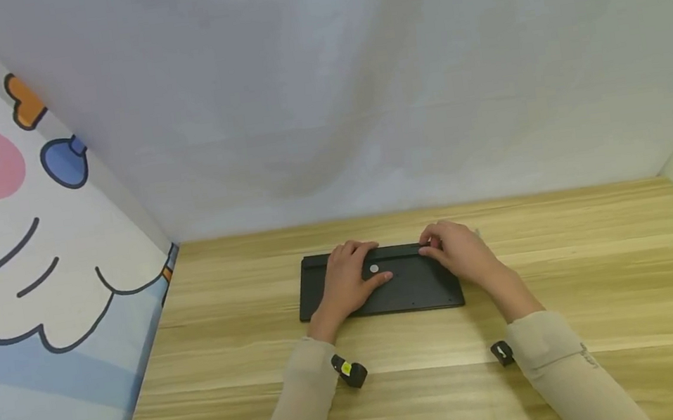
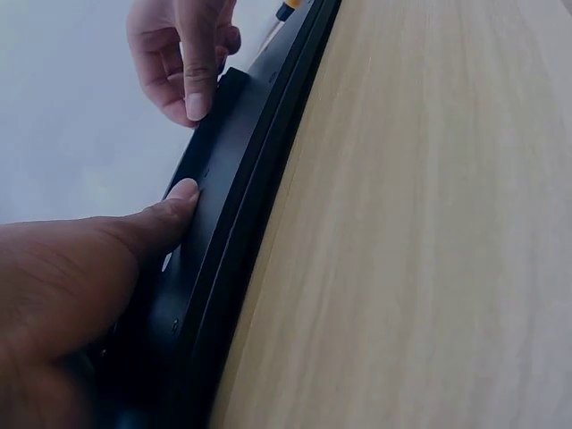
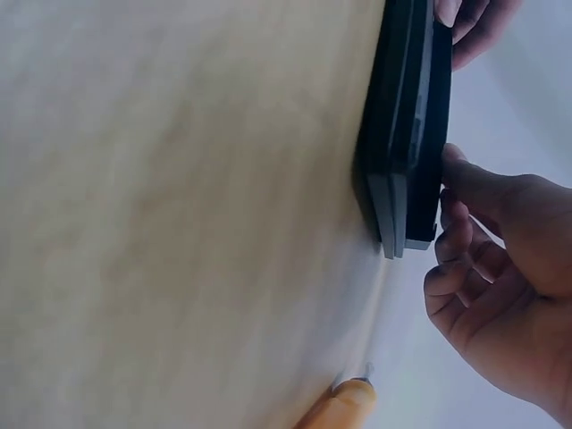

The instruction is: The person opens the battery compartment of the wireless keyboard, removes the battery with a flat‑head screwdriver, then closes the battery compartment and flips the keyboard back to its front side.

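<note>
A flat black keyboard (image 1: 411, 292) lies face down on the table, with a raised bar along its far edge and a small white disc (image 1: 374, 269) on its back. My left hand (image 1: 346, 283) holds its left half, fingers bent over the far edge and thumb stretched across the back. At the far right corner, my right hand (image 1: 459, 250) pinches the raised bar between thumb and forefinger. In the right wrist view, that thumb (image 3: 478, 183) lies on the bar's face, with the other fingers curled beside its end.
An orange-handled tool (image 3: 344, 407), its kind not fully shown, lies on the wooden table (image 1: 605, 260) beyond the right hand. A pale wall (image 1: 402, 123) rises at the table's far edge. At the left stands a panel (image 1: 51, 276) printed with a cartoon.
</note>
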A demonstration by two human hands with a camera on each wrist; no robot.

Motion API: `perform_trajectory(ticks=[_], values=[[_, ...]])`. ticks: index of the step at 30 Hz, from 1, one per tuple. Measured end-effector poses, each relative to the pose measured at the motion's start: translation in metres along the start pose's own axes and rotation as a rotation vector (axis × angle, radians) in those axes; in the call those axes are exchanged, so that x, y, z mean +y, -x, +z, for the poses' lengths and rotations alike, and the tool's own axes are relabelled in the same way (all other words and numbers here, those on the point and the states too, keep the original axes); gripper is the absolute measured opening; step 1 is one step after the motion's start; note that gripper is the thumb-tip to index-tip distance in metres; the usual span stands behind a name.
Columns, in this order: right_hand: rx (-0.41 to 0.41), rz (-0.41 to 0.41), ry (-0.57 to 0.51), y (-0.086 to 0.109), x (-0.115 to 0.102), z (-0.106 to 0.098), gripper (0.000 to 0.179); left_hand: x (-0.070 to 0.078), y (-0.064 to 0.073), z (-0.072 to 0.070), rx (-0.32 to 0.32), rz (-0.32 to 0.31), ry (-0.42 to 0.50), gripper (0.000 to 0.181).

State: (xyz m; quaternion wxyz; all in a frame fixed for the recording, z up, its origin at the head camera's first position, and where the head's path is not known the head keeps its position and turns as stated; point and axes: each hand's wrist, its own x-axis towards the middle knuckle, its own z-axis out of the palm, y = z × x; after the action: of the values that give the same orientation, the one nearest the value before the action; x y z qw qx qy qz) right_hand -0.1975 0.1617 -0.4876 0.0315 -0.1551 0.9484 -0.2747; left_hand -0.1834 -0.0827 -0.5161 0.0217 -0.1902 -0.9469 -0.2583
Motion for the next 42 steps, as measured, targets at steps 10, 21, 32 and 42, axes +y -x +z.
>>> perform_trajectory(ticks=[10,21,32,42], values=[[-0.033,0.037,-0.010,-0.0026,-0.0039,-0.0008,0.018,-0.0009,0.0008,0.0028,0.019,-0.013,0.015,0.061],[-0.049,0.073,0.034,-0.0035,-0.0087,0.0019,0.016,-0.0006,0.0003,0.0036,0.017,-0.029,0.045,0.061],[-0.036,0.076,0.067,-0.0034,-0.0076,0.0044,0.016,0.0018,0.0002,0.0023,0.017,-0.035,0.053,0.060],[-0.032,0.069,0.079,-0.0031,-0.0091,0.0076,0.015,0.0043,-0.0007,0.0017,0.022,-0.057,0.083,0.058]])
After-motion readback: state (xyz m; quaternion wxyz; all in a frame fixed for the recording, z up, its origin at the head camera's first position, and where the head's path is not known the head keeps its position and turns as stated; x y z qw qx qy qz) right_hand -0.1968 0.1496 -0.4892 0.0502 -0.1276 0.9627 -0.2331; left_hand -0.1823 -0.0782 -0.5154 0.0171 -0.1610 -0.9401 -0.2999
